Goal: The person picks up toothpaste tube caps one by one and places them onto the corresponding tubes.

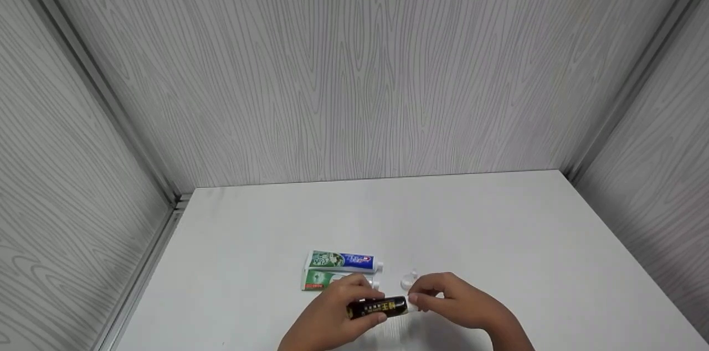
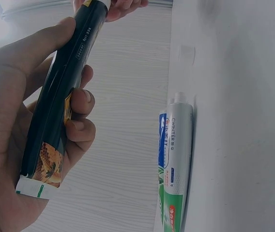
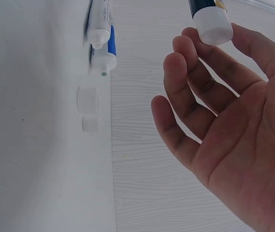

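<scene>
A black toothpaste tube [image 1: 386, 306] with gold lettering is held above the white table by my left hand [image 1: 333, 315], thumb on one side and fingers curled on the other. In the left wrist view, its flat white end [image 2: 33, 187] points toward the palm's heel. My right hand [image 1: 457, 302] pinches the white cap [image 3: 214, 26] at the tube's other end between thumb and fingertips. The cap sits against the tube in the right wrist view. The remaining right fingers are loosely bent and hold nothing.
Beyond my left hand, a blue-and-green toothpaste tube [image 1: 340, 261] lies beside a green-and-white one [image 1: 317, 280]; both show bare nozzles. Right of them on the table [image 1: 266, 218] stand two loose white caps, one larger [image 3: 88, 100], one smaller [image 3: 90, 124]. Wood-grain panels [image 1: 354, 63] enclose the table.
</scene>
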The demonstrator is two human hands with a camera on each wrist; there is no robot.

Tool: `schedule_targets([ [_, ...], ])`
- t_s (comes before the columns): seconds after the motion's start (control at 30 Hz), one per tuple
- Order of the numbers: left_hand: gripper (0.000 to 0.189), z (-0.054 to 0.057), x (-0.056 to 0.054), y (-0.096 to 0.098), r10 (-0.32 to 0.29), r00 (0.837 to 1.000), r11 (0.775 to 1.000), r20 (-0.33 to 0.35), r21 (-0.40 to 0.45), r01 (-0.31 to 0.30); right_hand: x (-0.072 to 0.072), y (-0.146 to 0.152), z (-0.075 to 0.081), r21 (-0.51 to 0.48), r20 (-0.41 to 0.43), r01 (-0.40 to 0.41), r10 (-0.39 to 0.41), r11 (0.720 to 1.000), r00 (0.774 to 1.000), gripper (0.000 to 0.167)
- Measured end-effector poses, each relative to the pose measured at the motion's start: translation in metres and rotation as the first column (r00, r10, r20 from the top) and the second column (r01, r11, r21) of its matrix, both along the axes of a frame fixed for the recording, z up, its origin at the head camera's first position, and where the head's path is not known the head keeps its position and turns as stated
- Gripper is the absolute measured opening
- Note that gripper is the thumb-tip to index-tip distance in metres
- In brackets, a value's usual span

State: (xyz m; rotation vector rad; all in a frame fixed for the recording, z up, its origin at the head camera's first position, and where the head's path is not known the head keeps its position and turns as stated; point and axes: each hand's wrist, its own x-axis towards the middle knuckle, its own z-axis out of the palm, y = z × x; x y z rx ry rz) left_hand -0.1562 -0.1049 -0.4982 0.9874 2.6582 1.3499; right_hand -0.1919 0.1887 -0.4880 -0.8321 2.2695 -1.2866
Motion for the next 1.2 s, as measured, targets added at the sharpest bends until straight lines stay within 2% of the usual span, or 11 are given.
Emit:
schedule_targets([
  [0.17, 0.021, -0.0001, -0.0005, 0.0003, -0.011, 1.0, 1.0, 0.004, 0.008, 0.011, 0.0002, 0.0002, -0.0012, 0.007, -0.022, 0.008, -0.008, 1.0, 1.0, 0.019],
  [0.3, 0.02, -0.0005, -0.0007, -0.0005, -0.011, 1.0, 1.0, 0.014, 0.007, 0.011, -0.0001, 0.0005, -0.0022, 0.002, -0.075, 0.022, -0.022, 1.0, 0.997, 0.017],
  [0.43, 0.021, -0.0004, -0.0011, -0.0012, -0.014, 1.0, 1.0, 0.024, 0.006, 0.014, -0.0003, 0.0009, -0.0033, -0.056, -0.138, 0.01, -0.017, 0.998, 0.99, 0.014],
  [0.63, 0.023, 0.0, -0.0015, -0.0015, -0.015, 0.999, 1.0, 0.029, 0.006, 0.015, 0.0004, -0.0003, -0.0026, -0.123, -0.205, -0.013, -0.013, 0.992, 0.979, 0.021],
  [0.9, 0.02, 0.0, -0.0011, -0.001, -0.007, 0.999, 1.0, 0.034, 0.011, 0.006, 0.0024, -0.0006, -0.0001, -0.129, -0.21, -0.017, -0.01, 0.991, 0.978, 0.028],
  [1.2, 0.02, 0.0004, -0.0013, 0.0006, 0.006, 0.999, 1.0, 0.053, 0.007, -0.007, 0.0023, -0.0006, -0.0014, -0.132, -0.195, -0.007, -0.019, 0.991, 0.981, 0.025],
])
